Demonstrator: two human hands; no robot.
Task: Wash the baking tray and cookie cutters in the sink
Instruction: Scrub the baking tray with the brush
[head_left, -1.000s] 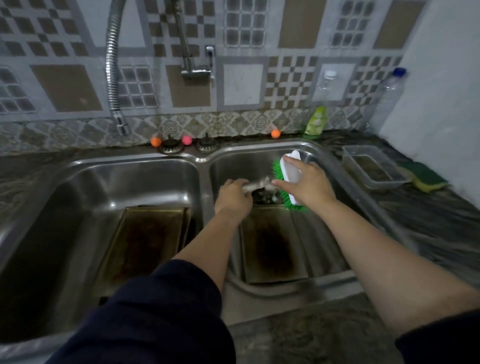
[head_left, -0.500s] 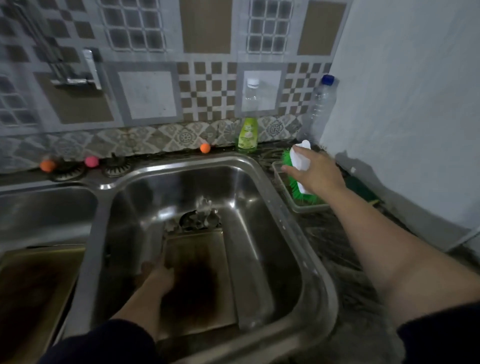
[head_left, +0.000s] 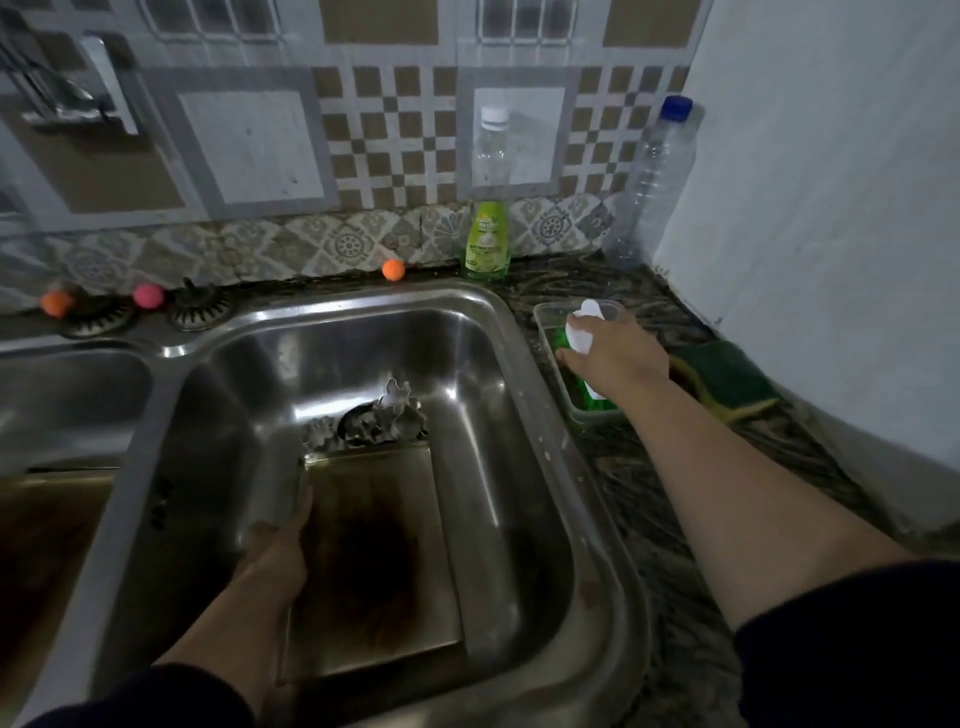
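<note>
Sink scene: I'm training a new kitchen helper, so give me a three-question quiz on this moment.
1. True or false: the brush is held over the plastic container.
2. What does the left hand touch? A) baking tray B) soap bottle C) sponge
3. Where do the cookie cutters lie?

Key: 1 true. 2 A. 3 In the sink, at the tray's far end.

A green soap bottle (head_left: 485, 241) stands between an orange ball (head_left: 393, 270) and a clear bottle (head_left: 652, 182).
</note>
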